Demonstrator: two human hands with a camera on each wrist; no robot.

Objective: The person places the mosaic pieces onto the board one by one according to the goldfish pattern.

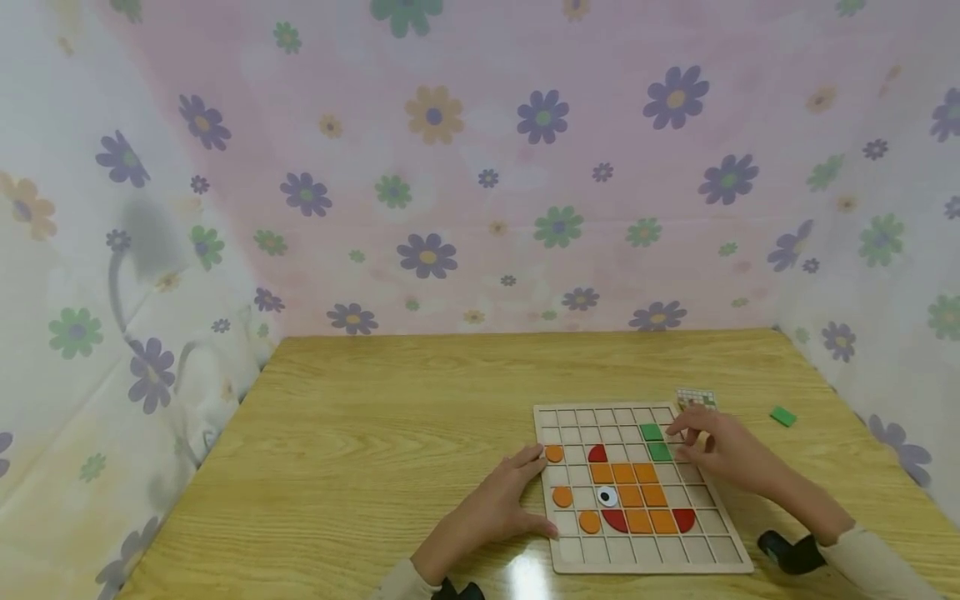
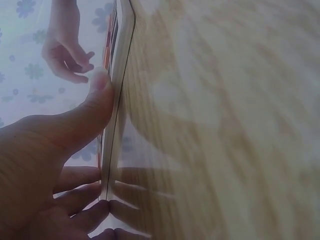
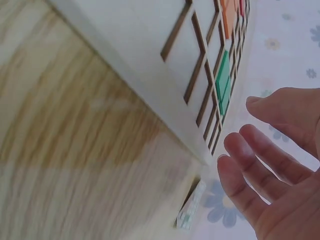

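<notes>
A wooden grid board [image 1: 570, 550] lies on the table, holding orange squares [image 1: 632, 495], red quarter-round pieces [image 1: 684, 520], orange discs [image 1: 562, 497] and a white eye piece [image 1: 607, 497]. Two green square tiles [image 1: 660, 452] sit one behind the other in its upper right cells. My left hand [image 1: 498, 500] rests spread along the board's left edge, its thumb [image 2: 101, 82] against the rim in the left wrist view. Over the board's right edge, beside the green tiles, hovers my right hand [image 1: 723, 446]. In the right wrist view its thumb and fingers [image 3: 240, 147] are bent loosely, apart, with nothing between them.
A loose green tile [image 1: 783, 416] lies on the wooden table [image 1: 375, 433] to the right of the board. Behind the board's far right corner is a small patterned card [image 1: 696, 395], partly covered by my right hand. Flowered cloth [image 1: 480, 217] surrounds the table.
</notes>
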